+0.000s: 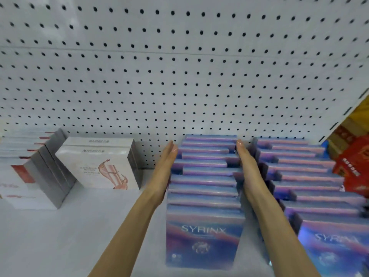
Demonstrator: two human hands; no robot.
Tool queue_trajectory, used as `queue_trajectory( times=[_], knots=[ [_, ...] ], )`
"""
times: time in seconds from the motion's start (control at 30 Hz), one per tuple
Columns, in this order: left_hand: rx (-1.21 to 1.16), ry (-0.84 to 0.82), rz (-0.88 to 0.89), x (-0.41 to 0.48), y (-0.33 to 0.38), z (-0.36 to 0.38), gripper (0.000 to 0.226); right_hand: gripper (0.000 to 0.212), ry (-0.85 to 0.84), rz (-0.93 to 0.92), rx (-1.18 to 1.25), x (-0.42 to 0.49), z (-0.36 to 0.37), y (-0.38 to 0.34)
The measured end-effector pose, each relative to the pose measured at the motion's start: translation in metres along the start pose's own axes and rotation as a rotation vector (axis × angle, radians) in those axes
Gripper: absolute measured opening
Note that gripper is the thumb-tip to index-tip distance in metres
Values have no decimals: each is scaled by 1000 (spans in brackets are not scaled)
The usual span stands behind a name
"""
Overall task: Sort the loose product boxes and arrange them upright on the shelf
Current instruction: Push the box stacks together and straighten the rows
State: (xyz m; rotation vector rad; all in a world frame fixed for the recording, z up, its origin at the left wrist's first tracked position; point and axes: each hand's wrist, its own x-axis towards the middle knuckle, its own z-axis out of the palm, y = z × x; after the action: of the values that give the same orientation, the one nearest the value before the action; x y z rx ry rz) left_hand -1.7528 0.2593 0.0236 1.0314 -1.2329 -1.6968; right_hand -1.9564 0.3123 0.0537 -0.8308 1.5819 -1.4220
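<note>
A row of upright blue-purple SYRINX boxes (pixel 205 196) runs from the shelf's front back to the pegboard, slightly staggered left and right. My left hand (pixel 163 168) lies flat against the row's left side, fingers straight and together. My right hand (pixel 249 168) presses flat on its right side, in the gap beside a second SYRINX row (pixel 311 182). Neither hand grips a box. The front box of the middle row faces me.
White boxes with a pink figure (pixel 99 164) stand at the left by the pegboard (pixel 179 76), with grey-sided white boxes (pixel 36 172) further left. Red and yellow boxes (pixel 353 154) sit at the far right. Bare white shelf (pixel 79 226) lies front left.
</note>
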Motion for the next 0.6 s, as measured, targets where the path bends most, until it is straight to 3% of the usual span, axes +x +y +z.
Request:
queue_trajectory(
  times=[0.07,0.17,0.23,0.33,0.43,0.5,0.6],
  knots=[
    [-30,-8,-15,16,0,2,75,54,-7,12,34,3,2,2],
    [113,60,-74,58,0,-7,56,103,-24,57,105,5,6,9],
    [136,106,-49,70,-6,-12,53,114,-66,48,138,5,7,11],
    [237,197,-102,80,-7,-4,52,108,-94,51,146,8,1,16],
    [142,88,-143,77,-12,-12,54,93,-151,52,108,9,-3,16],
    [170,100,-176,59,-4,-7,52,75,-95,42,103,11,-5,15],
    [124,115,-61,29,7,13,39,70,-91,66,123,9,-5,20]
  ],
)
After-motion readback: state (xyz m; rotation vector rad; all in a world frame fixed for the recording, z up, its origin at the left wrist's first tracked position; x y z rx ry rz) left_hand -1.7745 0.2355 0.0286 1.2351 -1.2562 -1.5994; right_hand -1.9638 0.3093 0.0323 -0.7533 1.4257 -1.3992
